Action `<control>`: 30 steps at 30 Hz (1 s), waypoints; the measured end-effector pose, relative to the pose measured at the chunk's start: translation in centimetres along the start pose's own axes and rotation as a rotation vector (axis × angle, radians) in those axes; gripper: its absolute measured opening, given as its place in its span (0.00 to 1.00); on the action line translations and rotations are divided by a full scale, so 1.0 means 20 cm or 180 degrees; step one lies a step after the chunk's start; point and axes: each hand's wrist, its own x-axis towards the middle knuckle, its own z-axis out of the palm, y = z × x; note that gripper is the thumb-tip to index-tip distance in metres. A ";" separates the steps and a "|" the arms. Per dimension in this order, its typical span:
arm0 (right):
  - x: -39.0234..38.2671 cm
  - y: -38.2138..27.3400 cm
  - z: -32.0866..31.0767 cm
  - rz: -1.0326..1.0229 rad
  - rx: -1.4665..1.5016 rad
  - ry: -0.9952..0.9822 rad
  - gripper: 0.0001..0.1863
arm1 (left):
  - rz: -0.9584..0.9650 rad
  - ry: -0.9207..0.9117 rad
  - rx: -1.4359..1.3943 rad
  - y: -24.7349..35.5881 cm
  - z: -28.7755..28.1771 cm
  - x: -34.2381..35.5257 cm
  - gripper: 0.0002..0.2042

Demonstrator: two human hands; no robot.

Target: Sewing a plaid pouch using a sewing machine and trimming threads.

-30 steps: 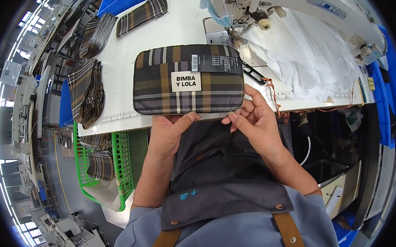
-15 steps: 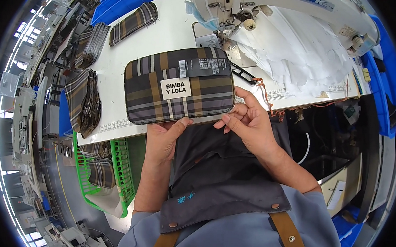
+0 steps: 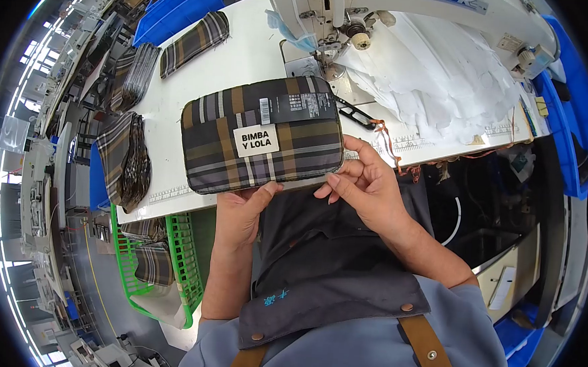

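Observation:
A plaid pouch point(image 3: 263, 139) in grey, brown and white, with a white label and a dark tag, lies flat on the white sewing table point(image 3: 240, 61) near its front edge. My left hand point(image 3: 243, 211) holds the pouch's lower edge from below, thumb on top. My right hand point(image 3: 364, 184) pinches the pouch's lower right corner with its fingers. A white sewing machine point(image 3: 409, 7) stands right behind the pouch, its needle area close to the pouch's top edge.
Stacks of plaid pieces point(image 3: 126, 158) lie at the table's left, with further plaid pieces point(image 3: 195, 39) behind. White fabric point(image 3: 439, 78) is heaped at the right. Black snips point(image 3: 354, 113) lie beside the pouch. A green basket point(image 3: 150, 262) with plaid pieces stands below the table; blue bins point(image 3: 177, 8) behind.
Both hands have kept hold of the pouch's lower edge. The pouch has shifted slightly left and turned a little on the table.

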 end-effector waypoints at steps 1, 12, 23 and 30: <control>0.00 0.00 0.00 -0.0003 0.0000 -0.0008 0.29 | 0.0016 0.0000 0.0025 0.00 0.00 0.00 0.24; -0.03 0.03 -0.02 -0.0194 -0.0176 0.0428 0.29 | 0.0040 -0.0056 -0.0267 -0.02 -0.01 0.01 0.19; -0.03 0.05 -0.04 -0.0312 -0.0404 0.0488 0.29 | 0.0237 0.0109 -0.0290 0.04 -0.07 0.04 0.26; -0.03 0.06 -0.04 -0.0274 -0.0408 0.0560 0.30 | 0.0153 0.0013 -0.0423 0.08 -0.10 0.05 0.28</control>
